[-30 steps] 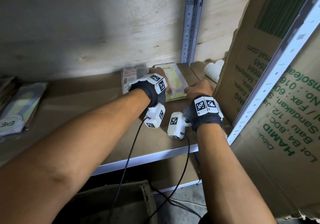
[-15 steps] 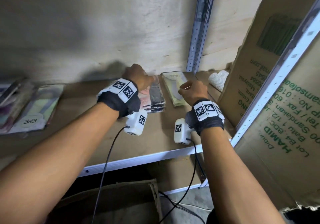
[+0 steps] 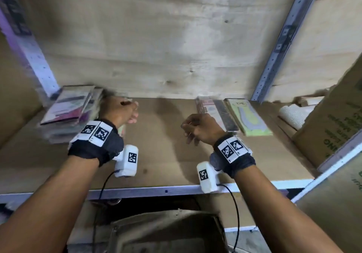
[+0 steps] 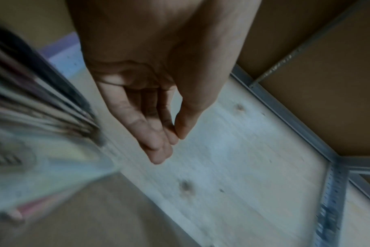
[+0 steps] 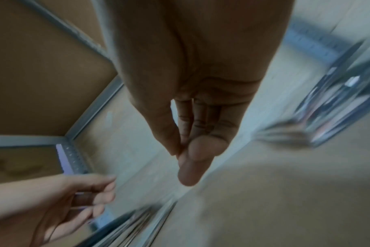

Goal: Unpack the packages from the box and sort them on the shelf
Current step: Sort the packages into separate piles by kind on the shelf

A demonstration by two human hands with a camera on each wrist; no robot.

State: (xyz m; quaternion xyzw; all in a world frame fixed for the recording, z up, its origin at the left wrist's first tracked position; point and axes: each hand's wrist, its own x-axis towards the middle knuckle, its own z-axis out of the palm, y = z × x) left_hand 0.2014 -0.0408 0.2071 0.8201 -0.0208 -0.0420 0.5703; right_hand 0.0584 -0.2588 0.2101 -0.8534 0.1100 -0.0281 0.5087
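Note:
On the brown shelf board (image 3: 166, 154) a messy stack of flat packages (image 3: 64, 113) lies at the far left. My left hand (image 3: 125, 113) hovers just right of it, fingers relaxed and holding nothing. The left wrist view shows that hand (image 4: 169, 142) empty beside the blurred stack (image 4: 32, 117). At the back right lie a pink and dark stack (image 3: 219, 113) and a pale green package (image 3: 250, 119). My right hand (image 3: 193, 133) hangs in front of them, loosely curled and empty; the right wrist view shows this hand (image 5: 186, 158) with nothing in it.
A brown cardboard box (image 3: 166, 231) stands below the shelf's metal front rail (image 3: 166, 191). A large printed carton (image 3: 333, 127) leans at the right, with a white roll (image 3: 293, 113) behind it. Metal uprights (image 3: 278, 43) stand against the plywood back wall.
My left hand has swung left from the pink and dark stack to the left-hand stack. My right hand has drawn back from the green package. The view has shifted left.

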